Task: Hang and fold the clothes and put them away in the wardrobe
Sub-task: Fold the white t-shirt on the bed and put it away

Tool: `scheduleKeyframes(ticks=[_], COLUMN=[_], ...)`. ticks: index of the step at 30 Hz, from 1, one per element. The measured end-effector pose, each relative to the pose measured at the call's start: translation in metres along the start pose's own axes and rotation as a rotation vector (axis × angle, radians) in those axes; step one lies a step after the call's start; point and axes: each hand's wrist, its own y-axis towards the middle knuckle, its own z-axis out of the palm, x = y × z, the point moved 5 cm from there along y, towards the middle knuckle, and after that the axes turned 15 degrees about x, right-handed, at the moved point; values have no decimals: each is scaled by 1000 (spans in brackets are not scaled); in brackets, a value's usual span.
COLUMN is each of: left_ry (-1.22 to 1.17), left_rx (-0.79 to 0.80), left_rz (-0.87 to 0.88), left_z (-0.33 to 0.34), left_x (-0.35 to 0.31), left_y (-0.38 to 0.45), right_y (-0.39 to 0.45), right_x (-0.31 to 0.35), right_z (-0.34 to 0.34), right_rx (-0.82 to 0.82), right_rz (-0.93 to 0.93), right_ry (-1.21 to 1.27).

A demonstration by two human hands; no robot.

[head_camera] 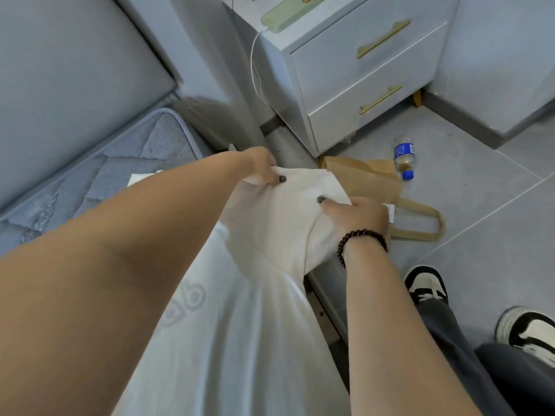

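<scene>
A white garment [288, 217] hangs in front of me, bunched at the top and trailing down toward the frame's bottom edge. My left hand [261, 168] pinches its upper left edge. My right hand [354, 213], with a dark bead bracelet on the wrist, grips the cloth's right side, fingers curled into the fabric. Both hands hold the garment over the gap between the bed and the floor. The wardrobe is not in view.
A bare blue-grey mattress [99, 175] lies at the left. A white nightstand [360, 76] with gold handles stands ahead. A brown paper bag [369, 178] and a plastic bottle [404, 156] lie on the grey tile floor. My shoes [426, 283] are at lower right.
</scene>
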Motion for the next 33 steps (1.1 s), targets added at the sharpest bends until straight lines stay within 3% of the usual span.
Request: scheduleKeyframes(ticks=[2,3,6,10,13,16,20,24,28,33], left_ry=[-59,-84,-125,-107,-86,-96,-79,-55,6,-105], left_rx=[11,30,99,133,112,40,7,-46,-123,-225], left_rz=[-1,-13,-24,-29,4,2,-17,-18,-46,-98], left_z=[4,8,24,32,28,21,17,15,14,16], left_x=[3,3,1,-11,-17,-19,-23,-26,-26,-9], left_y=[2,4,8,8,11,18,23,26,21,24], right_y=[-5,-8,-29,-25,-16,-15,-6,1,1,25], right_x=[-29,-50,-104,-118,-115,-119,-125,-131,-128,-84], right_z=[7,20,79,103,94,99,98,82,76,53], right_rx=[-149,-117,257,504,535,611,471,161,109,50], right_rz=[51,176,585,594,610,607,490,345,315,201], right_ry=[165,291,659,689,767,688,789,811,788,525])
